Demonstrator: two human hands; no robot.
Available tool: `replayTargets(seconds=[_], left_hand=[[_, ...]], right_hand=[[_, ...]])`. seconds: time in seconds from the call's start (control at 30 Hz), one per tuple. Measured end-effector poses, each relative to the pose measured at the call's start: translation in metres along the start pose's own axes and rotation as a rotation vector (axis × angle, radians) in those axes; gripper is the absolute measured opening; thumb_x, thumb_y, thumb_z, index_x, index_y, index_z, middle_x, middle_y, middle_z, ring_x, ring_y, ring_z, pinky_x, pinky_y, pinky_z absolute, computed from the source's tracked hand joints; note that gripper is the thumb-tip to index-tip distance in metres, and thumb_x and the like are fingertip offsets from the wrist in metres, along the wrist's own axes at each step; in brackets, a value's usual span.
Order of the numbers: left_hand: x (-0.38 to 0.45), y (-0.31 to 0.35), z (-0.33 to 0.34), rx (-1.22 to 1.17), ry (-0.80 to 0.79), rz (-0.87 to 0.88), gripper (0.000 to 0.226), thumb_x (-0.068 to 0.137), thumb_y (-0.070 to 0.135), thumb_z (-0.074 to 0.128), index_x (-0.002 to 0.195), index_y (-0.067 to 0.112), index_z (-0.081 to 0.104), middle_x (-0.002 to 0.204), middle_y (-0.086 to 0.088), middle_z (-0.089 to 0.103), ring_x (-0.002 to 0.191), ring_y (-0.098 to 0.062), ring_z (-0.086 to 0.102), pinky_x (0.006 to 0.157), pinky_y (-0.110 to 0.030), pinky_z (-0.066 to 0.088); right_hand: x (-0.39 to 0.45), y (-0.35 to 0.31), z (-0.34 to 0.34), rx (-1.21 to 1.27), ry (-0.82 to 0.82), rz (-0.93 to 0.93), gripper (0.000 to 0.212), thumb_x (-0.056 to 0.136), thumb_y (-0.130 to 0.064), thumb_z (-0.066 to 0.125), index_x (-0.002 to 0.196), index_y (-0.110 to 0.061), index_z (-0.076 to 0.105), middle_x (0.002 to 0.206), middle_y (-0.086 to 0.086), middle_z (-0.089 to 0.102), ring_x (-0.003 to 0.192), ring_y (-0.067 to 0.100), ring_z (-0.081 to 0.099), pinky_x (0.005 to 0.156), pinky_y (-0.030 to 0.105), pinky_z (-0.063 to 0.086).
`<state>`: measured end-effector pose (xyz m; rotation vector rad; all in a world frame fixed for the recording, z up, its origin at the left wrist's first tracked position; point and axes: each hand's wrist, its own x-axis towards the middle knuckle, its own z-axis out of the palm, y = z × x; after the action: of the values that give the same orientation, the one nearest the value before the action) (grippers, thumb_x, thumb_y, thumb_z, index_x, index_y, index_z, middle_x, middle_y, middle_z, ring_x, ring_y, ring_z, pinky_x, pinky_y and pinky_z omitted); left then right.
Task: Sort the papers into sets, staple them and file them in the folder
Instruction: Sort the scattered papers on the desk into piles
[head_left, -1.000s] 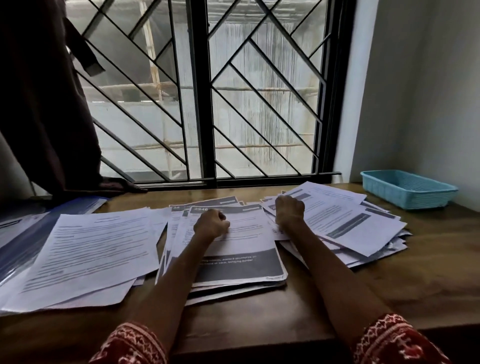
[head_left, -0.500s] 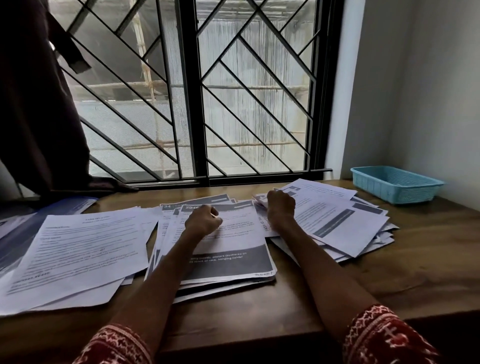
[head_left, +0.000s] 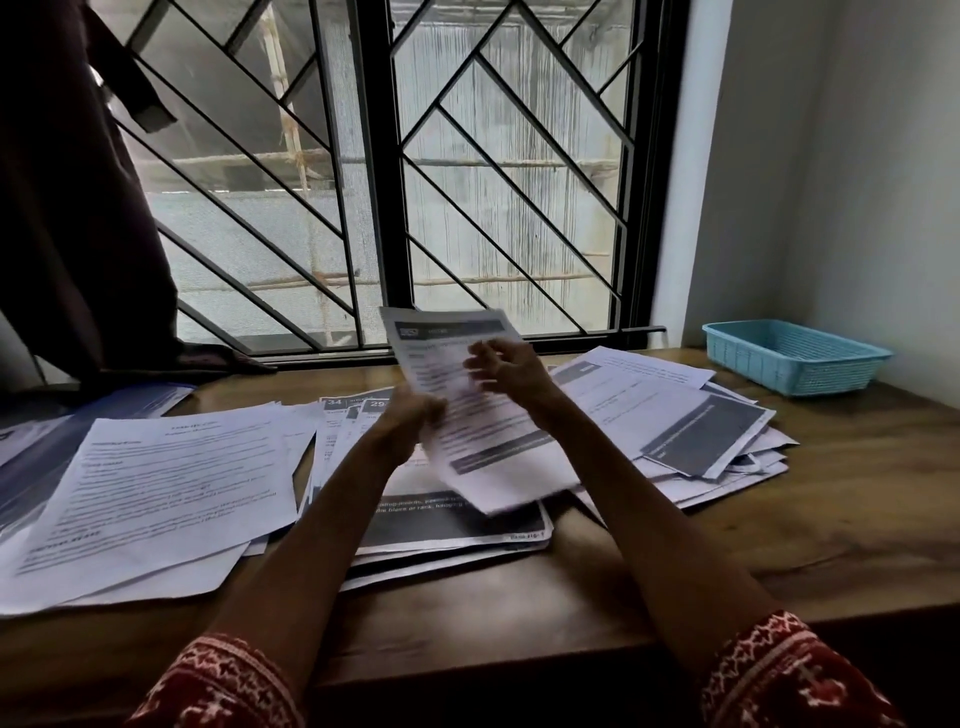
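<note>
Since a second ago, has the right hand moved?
Yes. The right hand has risen off the paper piles toward the window sill, at a lifted sheet.

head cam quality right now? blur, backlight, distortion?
Head view: strong backlight from the window leaves the desk and forearms dim; motion blur on the lifted sheet, left hand and right hand; wide-angle bowing at the edges; resting paper text mostly unreadable.

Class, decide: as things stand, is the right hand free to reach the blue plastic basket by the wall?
Probably yes: the right hand merely touches the lifted sheet, and bare wood fronts the blue plastic basket.
</note>
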<state>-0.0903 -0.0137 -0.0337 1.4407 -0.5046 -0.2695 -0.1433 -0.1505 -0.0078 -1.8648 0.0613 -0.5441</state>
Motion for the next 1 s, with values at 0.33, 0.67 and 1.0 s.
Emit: replayTargets(seconds=[0.33,0.67,1.0], left_hand=[[0.001,0.007,-0.052,-0.073,0.095,-0.062,0.020,0.088,-0.010,0.051,0.103,0.003,0.055,0.073,-0.003,0.071,0.059,-0.015,0.069,0.050,-0.027,0.057],[0.003,0.007,-0.060,-0.078,0.167,-0.020,0.006,0.088,0.005,0.058,0.089,0.011,0.059,0.092,-0.007,0.063,0.092,-0.029,0.061,0.083,-0.048,0.050],[0.001,0.001,-0.057,0.090,0.151,-0.095,0.037,0.088,0.004,0.060,0.124,0.000,0.051,0.114,-0.015,0.058,0.099,-0.026,0.055,0.085,-0.037,0.047]], right_hand=[[0.005,0.041,-0.040,0.327,0.096,0.221,0.028,0.091,-0.001,0.054,0.118,0.004,0.057,0.088,0.007,0.064,0.079,0.020,0.061,0.072,0.027,0.052],[0.008,0.037,-0.035,0.423,0.155,0.125,0.009,0.089,-0.004,0.058,0.088,-0.011,0.062,0.089,0.010,0.064,0.079,0.022,0.063,0.068,0.028,0.057],[0.012,0.038,-0.029,0.388,0.403,0.146,0.008,0.083,-0.011,0.069,0.084,-0.014,0.062,0.098,0.016,0.065,0.086,0.028,0.063,0.082,0.043,0.055]])
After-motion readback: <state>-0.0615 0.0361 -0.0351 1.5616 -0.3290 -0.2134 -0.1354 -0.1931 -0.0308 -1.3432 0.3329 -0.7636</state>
